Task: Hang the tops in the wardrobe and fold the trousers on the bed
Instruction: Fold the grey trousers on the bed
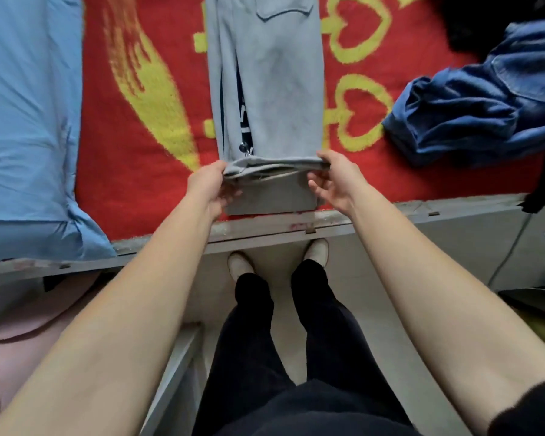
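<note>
Light grey trousers (274, 83) lie lengthwise down the middle of the red and yellow bed cover (145, 127), legs stacked, cuffs toward me. My left hand (210, 187) pinches the left corner of the cuff end, lifted off the cover. My right hand (334, 180) pinches the right corner between thumb and forefinger, its other fingers spread loosely below. The raised cuff edge hangs between both hands above the bed's near edge. A crumpled blue denim garment (479, 105) lies on the cover to the right.
A light blue pillow or quilt (29, 121) fills the left of the bed. The grey bed frame rail (296, 228) runs across in front of my feet. Dark clothing (472, 17) sits at the top right. Pink fabric (22, 338) lies low on the left.
</note>
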A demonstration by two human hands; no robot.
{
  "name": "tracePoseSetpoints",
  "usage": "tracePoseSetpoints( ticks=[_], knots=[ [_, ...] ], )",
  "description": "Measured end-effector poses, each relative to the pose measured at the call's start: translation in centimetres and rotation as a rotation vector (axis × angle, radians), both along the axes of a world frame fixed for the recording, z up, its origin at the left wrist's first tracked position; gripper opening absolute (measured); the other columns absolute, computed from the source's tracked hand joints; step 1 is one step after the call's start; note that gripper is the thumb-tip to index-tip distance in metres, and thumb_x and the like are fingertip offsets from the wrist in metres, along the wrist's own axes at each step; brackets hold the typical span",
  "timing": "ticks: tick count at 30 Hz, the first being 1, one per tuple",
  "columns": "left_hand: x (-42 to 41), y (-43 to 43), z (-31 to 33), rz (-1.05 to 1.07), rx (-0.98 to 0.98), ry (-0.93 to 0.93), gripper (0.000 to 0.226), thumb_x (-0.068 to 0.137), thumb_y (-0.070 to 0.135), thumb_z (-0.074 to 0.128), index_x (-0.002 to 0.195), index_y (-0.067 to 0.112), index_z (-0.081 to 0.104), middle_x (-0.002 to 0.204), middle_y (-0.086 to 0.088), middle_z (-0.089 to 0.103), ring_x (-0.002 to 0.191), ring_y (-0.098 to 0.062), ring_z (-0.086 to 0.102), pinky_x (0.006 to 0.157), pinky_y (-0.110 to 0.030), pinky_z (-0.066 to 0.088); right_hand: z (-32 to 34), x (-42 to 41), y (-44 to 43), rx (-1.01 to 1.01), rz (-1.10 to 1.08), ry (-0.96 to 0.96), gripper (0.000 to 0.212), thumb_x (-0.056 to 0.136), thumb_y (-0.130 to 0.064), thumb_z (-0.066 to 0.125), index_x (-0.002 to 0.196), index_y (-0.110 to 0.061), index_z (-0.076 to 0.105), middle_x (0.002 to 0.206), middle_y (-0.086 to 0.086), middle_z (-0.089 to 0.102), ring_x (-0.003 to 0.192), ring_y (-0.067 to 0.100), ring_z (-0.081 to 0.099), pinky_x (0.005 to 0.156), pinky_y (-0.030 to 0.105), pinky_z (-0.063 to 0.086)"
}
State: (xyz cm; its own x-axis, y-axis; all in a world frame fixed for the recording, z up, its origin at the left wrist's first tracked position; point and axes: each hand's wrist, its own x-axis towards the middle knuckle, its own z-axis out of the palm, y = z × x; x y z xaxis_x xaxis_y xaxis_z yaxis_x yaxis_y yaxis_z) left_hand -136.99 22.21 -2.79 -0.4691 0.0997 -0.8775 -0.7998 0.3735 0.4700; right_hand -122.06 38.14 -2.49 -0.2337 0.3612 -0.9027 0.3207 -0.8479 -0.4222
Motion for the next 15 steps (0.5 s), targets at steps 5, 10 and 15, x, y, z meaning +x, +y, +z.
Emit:
tracePoseSetpoints(
  ticks=[5, 10, 15],
  knots=[
    [-3.9, 3.4, -0.6, 0.121, 0.324, 0.038, 0.026, 0.1, 0.041, 0.053, 0.122, 0.028, 0.05, 0.125, -0.004, 0.06, 0.107, -0.021, 0.062, 0.092, -0.039, 0.055, 0.1, -4.4, 5.5, 0.091, -0.073, 0.188, 0.027, 0.099, -0.034, 0.059, 0.12, -0.019, 0.051, 0.113, 0.008, 0.064, 0.091, 0.017, 0.066, 0.07, 0.028, 0.056],
    [-2.1, 2.0, -3.3, -0.308, -0.104, 0.281, 0.065, 0.09, 0.04, 0.066, 0.145, 0.016, 0.041, 0.129, -0.004, 0.054, 0.111, -0.024, 0.058, 0.092, -0.046, 0.054, -3.3, -2.4, 5.6, 0.385, 0.643, -0.162, 0.03, 0.096, -0.024, 0.06, 0.122, -0.011, 0.059, 0.103, 0.007, 0.064, 0.085, 0.021, 0.062, 0.078, 0.035, 0.053],
    [0.1, -0.2, -6.2, -1.451, -0.45, 0.768, 0.077, 0.084, 0.046, 0.07, 0.148, 0.022, 0.035, 0.157, -0.012, 0.026, 0.145, -0.031, 0.024, 0.107, -0.05, 0.04, -6.3, 1.0, 4.0, 0.991, 1.599, -0.257, 0.065, 0.091, -0.034, 0.063, 0.149, -0.019, 0.038, 0.15, 0.015, 0.038, 0.135, 0.034, 0.04, 0.103, 0.046, 0.043]
  ],
)
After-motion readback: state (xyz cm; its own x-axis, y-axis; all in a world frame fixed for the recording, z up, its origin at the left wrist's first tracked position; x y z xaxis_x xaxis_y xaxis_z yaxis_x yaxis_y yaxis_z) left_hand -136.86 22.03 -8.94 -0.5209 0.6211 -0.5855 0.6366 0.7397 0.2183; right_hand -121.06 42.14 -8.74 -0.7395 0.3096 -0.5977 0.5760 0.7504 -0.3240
